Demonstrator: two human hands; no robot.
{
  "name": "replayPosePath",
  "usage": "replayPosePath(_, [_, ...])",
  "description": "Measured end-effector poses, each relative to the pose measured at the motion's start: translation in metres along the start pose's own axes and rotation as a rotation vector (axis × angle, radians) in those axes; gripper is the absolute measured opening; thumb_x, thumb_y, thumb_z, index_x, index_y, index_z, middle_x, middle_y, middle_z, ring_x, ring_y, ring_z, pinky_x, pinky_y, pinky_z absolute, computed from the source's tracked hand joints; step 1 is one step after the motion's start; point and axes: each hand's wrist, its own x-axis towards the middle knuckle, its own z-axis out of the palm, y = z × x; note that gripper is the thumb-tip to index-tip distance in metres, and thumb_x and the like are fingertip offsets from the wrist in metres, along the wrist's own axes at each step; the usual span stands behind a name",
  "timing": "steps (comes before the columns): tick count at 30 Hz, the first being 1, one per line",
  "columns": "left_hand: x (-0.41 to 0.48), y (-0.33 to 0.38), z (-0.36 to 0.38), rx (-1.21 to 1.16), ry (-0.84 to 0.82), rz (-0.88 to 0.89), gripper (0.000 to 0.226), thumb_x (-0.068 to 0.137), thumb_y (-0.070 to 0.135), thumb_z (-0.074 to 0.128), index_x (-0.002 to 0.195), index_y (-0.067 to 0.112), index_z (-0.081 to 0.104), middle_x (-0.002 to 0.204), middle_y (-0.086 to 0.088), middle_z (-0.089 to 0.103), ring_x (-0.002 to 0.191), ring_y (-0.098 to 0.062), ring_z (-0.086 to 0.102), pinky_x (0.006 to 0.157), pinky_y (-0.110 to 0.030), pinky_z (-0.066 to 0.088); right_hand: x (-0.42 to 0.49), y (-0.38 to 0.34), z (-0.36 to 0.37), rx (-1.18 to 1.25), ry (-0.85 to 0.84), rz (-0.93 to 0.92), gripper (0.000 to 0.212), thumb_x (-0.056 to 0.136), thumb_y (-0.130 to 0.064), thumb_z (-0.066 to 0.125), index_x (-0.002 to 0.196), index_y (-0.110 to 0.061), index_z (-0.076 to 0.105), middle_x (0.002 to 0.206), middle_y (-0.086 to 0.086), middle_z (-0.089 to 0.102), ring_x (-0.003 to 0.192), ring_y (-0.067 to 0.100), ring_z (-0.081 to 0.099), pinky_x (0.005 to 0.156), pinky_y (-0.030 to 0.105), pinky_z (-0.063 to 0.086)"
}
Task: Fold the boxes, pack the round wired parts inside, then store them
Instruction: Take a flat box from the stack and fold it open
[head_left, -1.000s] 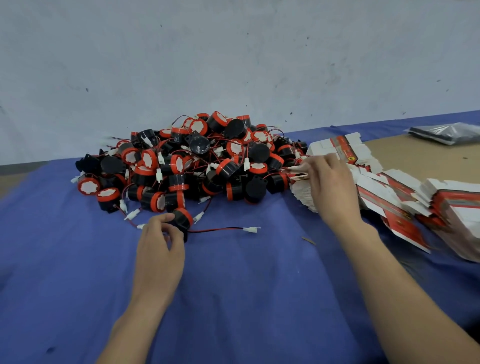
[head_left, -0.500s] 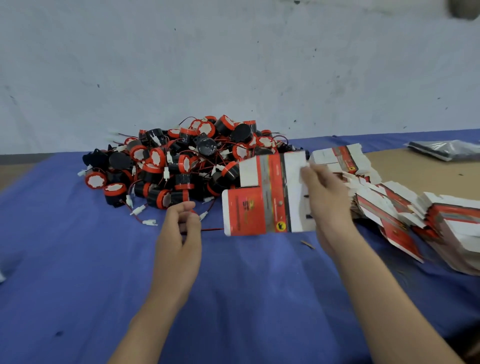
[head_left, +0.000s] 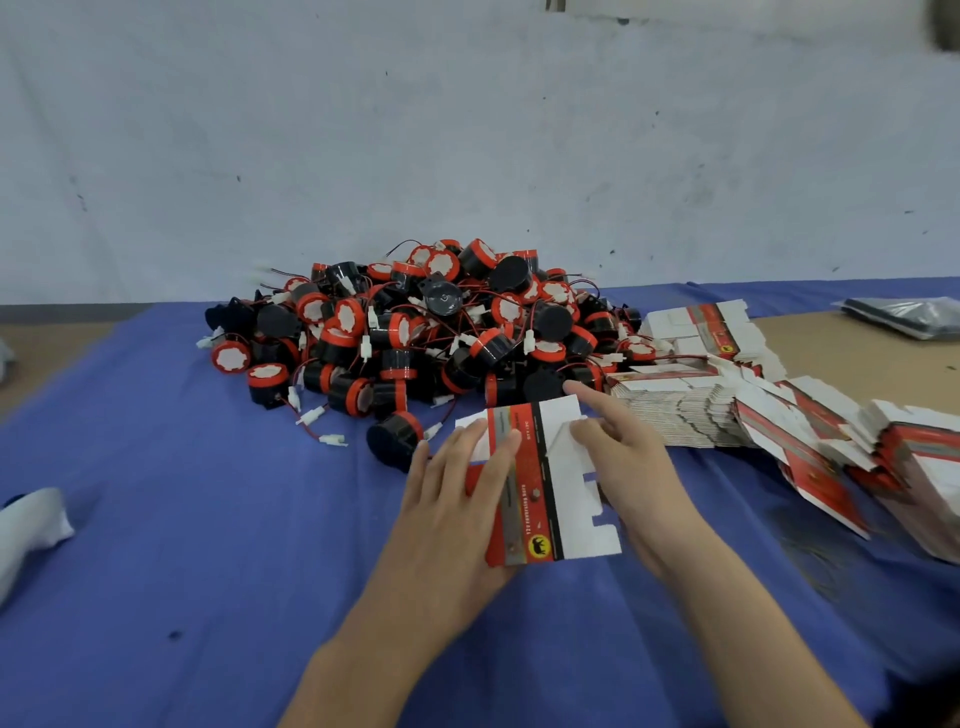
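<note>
A flat, unfolded red, grey and white box (head_left: 537, 499) is held between both hands just above the blue cloth (head_left: 208, 571). My left hand (head_left: 452, 514) grips its left part, fingers lying across the top. My right hand (head_left: 636, 467) pinches the white flaps on its right side, index finger stretched out. One black round wired part (head_left: 394, 441) lies on the cloth just left of my left hand. Behind it is a big pile of round wired parts (head_left: 431, 327), black and red with white connectors.
Stacks of flat boxes (head_left: 680, 410) fan out to the right across the cloth and brown table (head_left: 841, 364). A grey plastic bag (head_left: 906, 314) lies far right. A white object (head_left: 28, 525) sits at the left edge. A white wall stands behind.
My left hand let go of the round part, which now lies on the cloth, and took the flat box. My right hand brought the box nearer and lower.
</note>
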Motion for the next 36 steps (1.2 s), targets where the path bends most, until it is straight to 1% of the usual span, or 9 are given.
replayPosePath(4, [-0.004, -0.006, -0.004, -0.010, -0.014, -0.037, 0.100, 0.076, 0.060, 0.070, 0.151, 0.014, 0.023, 0.148, -0.016, 0.043, 0.142, -0.028, 0.029, 0.112, -0.060, 0.032, -0.001, -0.002, -0.002, 0.016, -0.064, -0.024, 0.041, 0.103, -0.012, 0.049, 0.117, -0.044, 0.069, 0.101, 0.009, 0.074, 0.083, 0.015, 0.074, 0.065, 0.028, 0.058])
replayPosePath(9, [-0.006, -0.007, -0.015, -0.031, -0.077, -0.074, 0.097, 0.079, 0.067, 0.055, 0.150, 0.019, 0.011, 0.154, -0.016, 0.038, 0.145, -0.036, 0.034, 0.118, -0.054, 0.018, -0.004, -0.005, -0.006, 0.047, -0.134, -0.052, 0.043, 0.102, -0.010, 0.049, 0.113, -0.045, 0.072, 0.100, 0.014, 0.072, 0.083, 0.014, 0.073, 0.066, 0.029, 0.058])
replayPosePath(13, [-0.006, -0.003, -0.021, -0.144, -0.072, -0.092, 0.086, 0.084, 0.068, 0.039, 0.151, 0.026, 0.007, 0.158, -0.007, 0.029, 0.149, -0.025, 0.023, 0.121, -0.048, 0.014, -0.003, -0.002, -0.008, 0.179, -0.132, 0.016, 0.038, 0.099, -0.004, 0.050, 0.116, -0.032, 0.069, 0.095, 0.003, 0.073, 0.078, 0.012, 0.070, 0.061, 0.027, 0.056])
replayPosePath(16, [-0.005, -0.003, -0.026, -0.205, -0.030, -0.087, 0.075, 0.088, 0.055, 0.039, 0.151, 0.027, 0.009, 0.154, 0.002, 0.025, 0.146, -0.016, 0.018, 0.121, -0.045, 0.013, -0.002, 0.000, -0.006, 0.403, -0.205, 0.138, 0.036, 0.097, 0.000, 0.051, 0.125, -0.020, 0.060, 0.115, 0.004, 0.075, 0.089, 0.021, 0.068, 0.072, 0.039, 0.057])
replayPosePath(19, [-0.006, -0.003, -0.027, -0.093, -0.024, -0.001, 0.072, 0.087, 0.039, 0.054, 0.149, 0.018, 0.022, 0.148, -0.002, 0.035, 0.141, -0.020, 0.029, 0.119, -0.048, 0.019, -0.001, 0.002, -0.003, 0.470, -0.234, 0.172, 0.040, 0.097, 0.003, 0.049, 0.128, -0.021, 0.059, 0.120, 0.005, 0.073, 0.092, 0.021, 0.070, 0.067, 0.036, 0.059])
replayPosePath(23, [-0.008, -0.004, -0.025, -0.011, -0.072, 0.011, 0.094, 0.073, 0.025, 0.082, 0.149, 0.014, 0.027, 0.146, -0.008, 0.046, 0.139, -0.023, 0.035, 0.118, -0.047, 0.022, -0.001, 0.008, 0.001, 0.412, -0.257, 0.177, 0.046, 0.094, 0.006, 0.049, 0.126, -0.024, 0.061, 0.116, -0.002, 0.075, 0.090, 0.017, 0.072, 0.067, 0.031, 0.059])
replayPosePath(29, [-0.010, -0.010, -0.026, 0.019, -0.011, -0.002, 0.091, 0.073, 0.029, 0.084, 0.145, 0.012, 0.031, 0.143, -0.011, 0.051, 0.136, -0.030, 0.047, 0.115, -0.049, 0.025, 0.000, 0.010, 0.003, 0.453, -0.331, 0.218, 0.044, 0.096, 0.005, 0.050, 0.125, -0.025, 0.064, 0.118, 0.010, 0.074, 0.091, 0.023, 0.070, 0.068, 0.037, 0.060])
replayPosePath(32, [-0.012, -0.016, -0.026, -0.004, 0.035, -0.016, 0.085, 0.077, 0.041, 0.074, 0.144, 0.011, 0.031, 0.142, -0.012, 0.051, 0.138, -0.026, 0.039, 0.114, -0.051, 0.023, -0.001, 0.009, 0.006, 0.434, -0.335, 0.235, 0.043, 0.098, 0.003, 0.046, 0.128, -0.023, 0.065, 0.118, 0.011, 0.074, 0.092, 0.023, 0.070, 0.070, 0.038, 0.060])
replayPosePath(36, [-0.017, -0.026, -0.027, -0.097, -0.049, -0.107, 0.101, 0.080, 0.071, 0.050, 0.155, 0.022, 0.005, 0.153, -0.003, 0.034, 0.146, -0.017, 0.021, 0.121, -0.045, 0.007, -0.011, 0.005, 0.009, 0.347, -0.383, 0.190, 0.041, 0.094, 0.002, 0.048, 0.116, -0.019, 0.075, 0.130, 0.008, 0.067, 0.104, 0.022, 0.066, 0.065, 0.037, 0.058])
